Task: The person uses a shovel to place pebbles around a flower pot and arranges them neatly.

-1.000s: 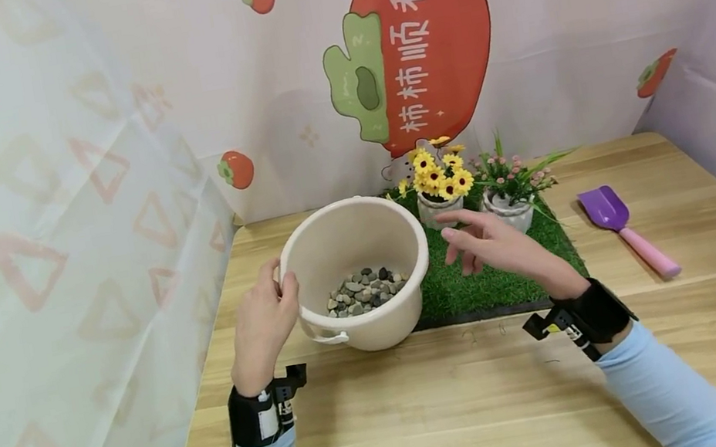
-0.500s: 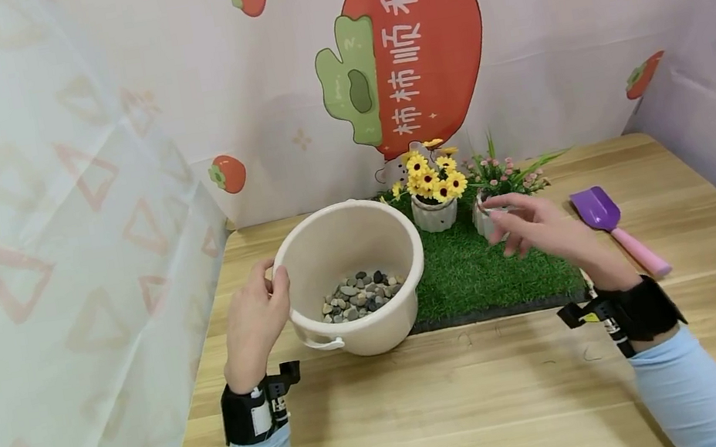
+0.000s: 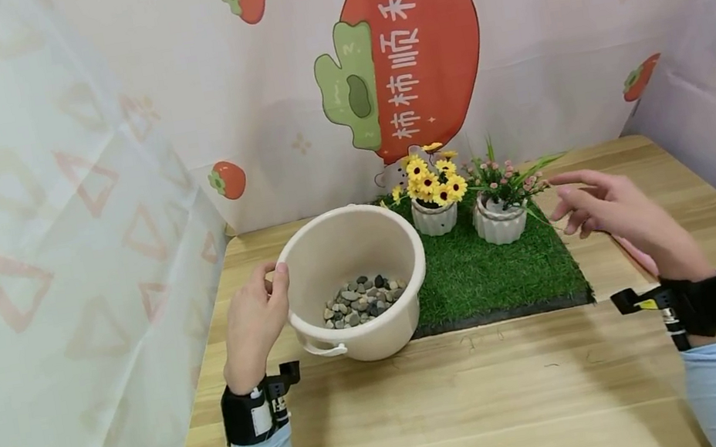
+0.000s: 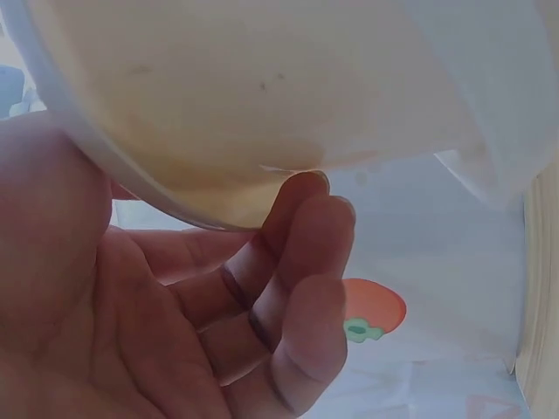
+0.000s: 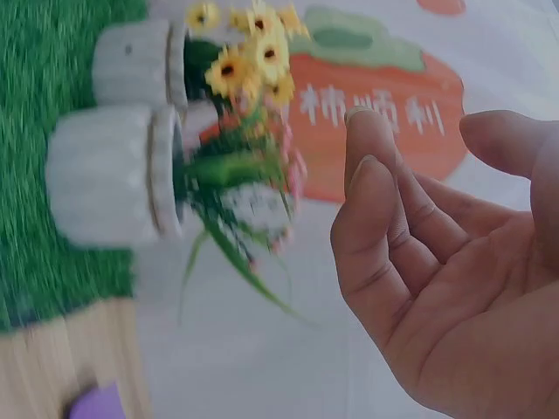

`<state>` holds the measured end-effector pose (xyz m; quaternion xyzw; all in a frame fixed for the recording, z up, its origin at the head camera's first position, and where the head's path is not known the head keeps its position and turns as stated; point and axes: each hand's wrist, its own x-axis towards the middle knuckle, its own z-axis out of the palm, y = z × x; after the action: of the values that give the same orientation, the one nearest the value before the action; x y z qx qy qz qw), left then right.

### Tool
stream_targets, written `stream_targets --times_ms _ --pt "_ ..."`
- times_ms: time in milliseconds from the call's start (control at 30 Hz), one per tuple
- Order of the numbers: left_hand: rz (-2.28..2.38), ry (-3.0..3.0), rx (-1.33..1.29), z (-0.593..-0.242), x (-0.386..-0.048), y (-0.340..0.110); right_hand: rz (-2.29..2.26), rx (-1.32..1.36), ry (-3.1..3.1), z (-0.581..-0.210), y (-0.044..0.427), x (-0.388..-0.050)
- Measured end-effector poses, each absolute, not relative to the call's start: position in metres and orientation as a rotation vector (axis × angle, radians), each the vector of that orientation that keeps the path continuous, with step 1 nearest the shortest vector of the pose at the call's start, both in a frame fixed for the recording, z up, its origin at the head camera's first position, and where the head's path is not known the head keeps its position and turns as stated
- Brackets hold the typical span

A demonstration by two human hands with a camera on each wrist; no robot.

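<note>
Round cream plastic bucket (image 3: 383, 338): standing at the left end of a rectangular green artificial-grass mat (image 3: 493, 280); whether its base is resting on the mat, I cannot tell.
Small grey, tan and black stones (image 3: 362, 302): lying inside, at the bottom of the bucket.
Bare left hand (image 3: 255, 326): gripping the bucket's left rim, the thumb lying over it and the fingers curling outside.
Bare right hand (image 3: 627, 216): hanging right of the mat, fingers loosely bending, thumb standing apart, holding nothing.
Purple scoop with a pink handle (image 3: 636, 258): lying on the pale wood-grain table (image 3: 433, 430), partly hiding behind the right hand.
2 pots: a white fluted pot of yellow flowers (image 3: 436, 220) and a white fluted pot of pink flowers (image 3: 500, 226) are standing on the mat, near each other.
</note>
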<state>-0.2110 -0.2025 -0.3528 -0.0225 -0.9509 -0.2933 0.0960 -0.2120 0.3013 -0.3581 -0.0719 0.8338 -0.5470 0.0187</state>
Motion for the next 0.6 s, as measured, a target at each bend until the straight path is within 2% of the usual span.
stream_targets --times_ms 133,600 --pt "-0.869 -2.82 -0.066 -0.353 -0.213 -0.203 -1.655 -0.135 2.67 -0.358 0.319 -0.209" --pt "-0.838 -2.825 -0.077 -0.353 -0.218 -0.204 -1.449 -0.129 2.774 -0.374 0.366 -0.204"
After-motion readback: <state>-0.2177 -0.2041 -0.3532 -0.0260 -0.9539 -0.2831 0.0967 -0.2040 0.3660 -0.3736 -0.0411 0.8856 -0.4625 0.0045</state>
